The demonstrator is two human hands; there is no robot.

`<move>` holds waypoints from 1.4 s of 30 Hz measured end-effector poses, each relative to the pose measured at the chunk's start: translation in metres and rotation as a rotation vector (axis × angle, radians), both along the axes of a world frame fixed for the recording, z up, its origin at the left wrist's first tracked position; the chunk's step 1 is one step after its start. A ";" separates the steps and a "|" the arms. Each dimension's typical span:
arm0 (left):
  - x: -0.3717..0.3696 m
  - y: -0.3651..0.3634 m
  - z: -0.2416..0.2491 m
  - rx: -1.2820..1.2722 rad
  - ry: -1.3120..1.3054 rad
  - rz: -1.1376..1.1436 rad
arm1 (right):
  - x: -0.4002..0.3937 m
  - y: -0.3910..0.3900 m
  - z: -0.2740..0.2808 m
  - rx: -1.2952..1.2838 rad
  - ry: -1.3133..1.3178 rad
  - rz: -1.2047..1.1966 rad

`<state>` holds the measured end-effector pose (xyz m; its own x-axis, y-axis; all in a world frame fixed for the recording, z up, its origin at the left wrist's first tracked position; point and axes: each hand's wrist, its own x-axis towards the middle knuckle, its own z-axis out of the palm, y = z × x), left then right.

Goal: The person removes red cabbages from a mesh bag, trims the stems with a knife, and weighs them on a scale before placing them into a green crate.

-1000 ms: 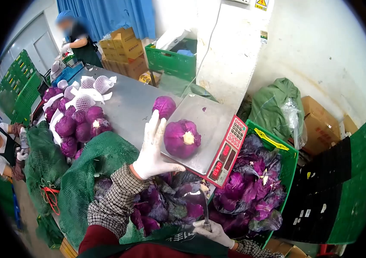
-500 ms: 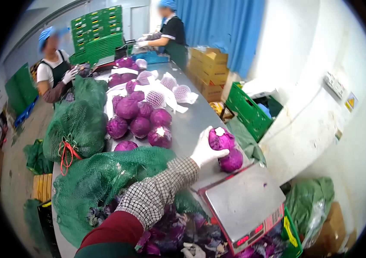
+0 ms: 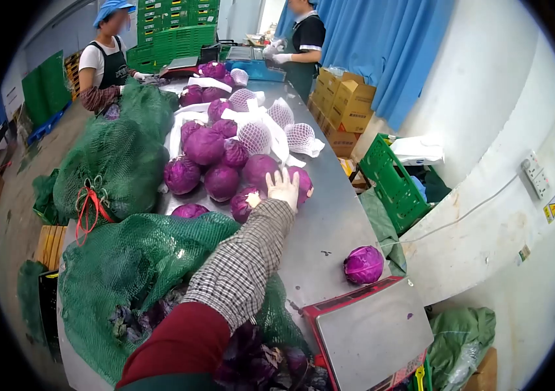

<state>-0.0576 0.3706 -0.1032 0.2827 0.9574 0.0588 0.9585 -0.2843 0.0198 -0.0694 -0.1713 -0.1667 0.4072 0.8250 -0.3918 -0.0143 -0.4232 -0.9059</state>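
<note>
My left hand [image 3: 283,189], in a white glove and checked sleeve cover, reaches over the table with its fingers spread. It overlaps the left side of a purple cabbage [image 3: 303,185] and is close to another cabbage [image 3: 246,203] with a pale cut stem. Several more purple cabbages [image 3: 204,146] lie grouped beyond and to the left. One single cabbage [image 3: 363,264] sits at the right, just behind a red-edged scale [image 3: 372,335] whose metal plate bears only a small purple scrap. My right hand is out of view.
Green mesh sacks [image 3: 111,176] line the table's left side, with loose purple leaves [image 3: 251,358] in front. White foam net sleeves [image 3: 255,138] lie behind the cabbages. Two co-workers stand at the far end [image 3: 111,62] [image 3: 303,49]. A green crate [image 3: 391,186] stands right of the table.
My left hand has carried a cabbage from beside the scale leftward to the group and spread its fingers. The other cabbage stays by the scale. My right hand has left the view.
</note>
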 end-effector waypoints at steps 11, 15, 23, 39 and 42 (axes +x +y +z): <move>-0.234 -0.216 0.155 -0.256 -1.016 -0.529 | -0.006 0.006 0.046 0.127 0.120 0.036; -0.334 -0.325 0.091 -0.445 -1.266 -0.123 | -0.003 0.007 0.011 0.163 0.146 -0.007; -0.357 -0.404 0.052 -0.242 -1.018 0.039 | -0.002 0.004 -0.011 0.206 0.027 0.037; -0.302 -0.367 0.056 -0.077 -0.529 -0.541 | -0.055 -0.012 0.073 0.392 -0.151 0.184; -0.319 -0.396 0.069 -0.170 -0.622 -0.581 | -0.074 -0.001 0.112 0.247 -0.063 0.159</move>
<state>-0.3761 -0.0254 -0.0339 0.6936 0.6812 0.2343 0.4632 -0.6708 0.5792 -0.1429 -0.1721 -0.0544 0.2828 0.9475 -0.1495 0.0943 -0.1826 -0.9787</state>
